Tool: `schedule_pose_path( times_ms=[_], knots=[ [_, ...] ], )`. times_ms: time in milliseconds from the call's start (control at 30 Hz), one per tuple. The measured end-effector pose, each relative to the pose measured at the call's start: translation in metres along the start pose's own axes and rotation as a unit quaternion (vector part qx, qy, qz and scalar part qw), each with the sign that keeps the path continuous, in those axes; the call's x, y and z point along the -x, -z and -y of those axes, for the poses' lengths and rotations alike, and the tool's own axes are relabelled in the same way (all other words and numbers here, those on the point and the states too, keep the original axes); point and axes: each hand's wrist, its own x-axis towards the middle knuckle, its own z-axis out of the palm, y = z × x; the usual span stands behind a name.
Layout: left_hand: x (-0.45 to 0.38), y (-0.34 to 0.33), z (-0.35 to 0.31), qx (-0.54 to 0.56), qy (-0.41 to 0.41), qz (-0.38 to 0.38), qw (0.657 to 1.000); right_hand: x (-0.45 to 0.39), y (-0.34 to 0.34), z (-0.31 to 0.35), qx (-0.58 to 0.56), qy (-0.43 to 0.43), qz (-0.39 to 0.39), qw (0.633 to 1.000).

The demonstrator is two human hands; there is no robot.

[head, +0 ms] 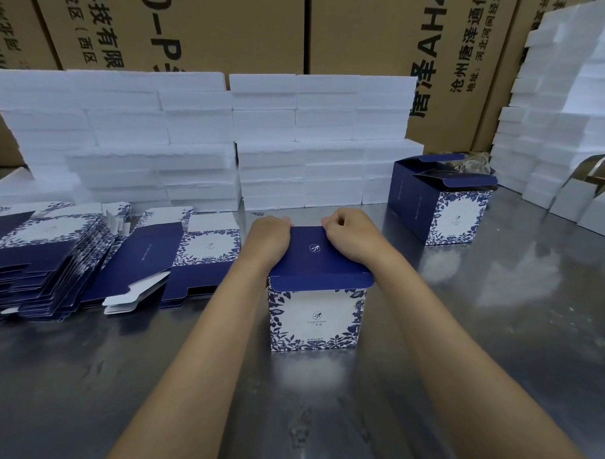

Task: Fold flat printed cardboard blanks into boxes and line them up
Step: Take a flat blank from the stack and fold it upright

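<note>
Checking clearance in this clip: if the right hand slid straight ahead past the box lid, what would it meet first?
Probably the wall of stacked white foam blocks behind the blue-and-white printed cardboard box. The right hand points away from the person; only bare metal table shows between, though depth is uncertain.

This is a packing workshop or small factory floor. A steel table [496, 339] carries a spread of flat printed blanks [53, 251] on the left, with folded boxes [452, 214] standing at the right. White foam blocks [194, 139] are stacked in rows along the back and piled high at the right edge, and behind them rise large brown shipping cartons [232, 27] printed with Chinese company text.
</note>
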Motion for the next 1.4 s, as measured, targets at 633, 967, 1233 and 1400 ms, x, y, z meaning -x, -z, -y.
schedule_pose_path(
  times_ms=[633,967,1233,1400],
  knots=[
    [0.080,0.013,0.041,0.100,-0.252,0.050,0.961,0.039,0.010,0.016,0.168,0.221,-0.111,0.954],
    [0.074,0.011,0.050,0.169,-0.221,0.098,0.955,0.095,0.003,-0.018,-0.111,0.206,-0.043,0.971],
    [0.070,0.011,0.055,0.213,-0.229,0.108,0.944,0.099,-0.005,-0.023,-0.187,0.181,-0.057,0.964],
    [0.066,0.015,0.063,0.293,-0.208,0.157,0.920,0.103,0.000,-0.031,-0.206,0.127,-0.027,0.970]
  ],
)
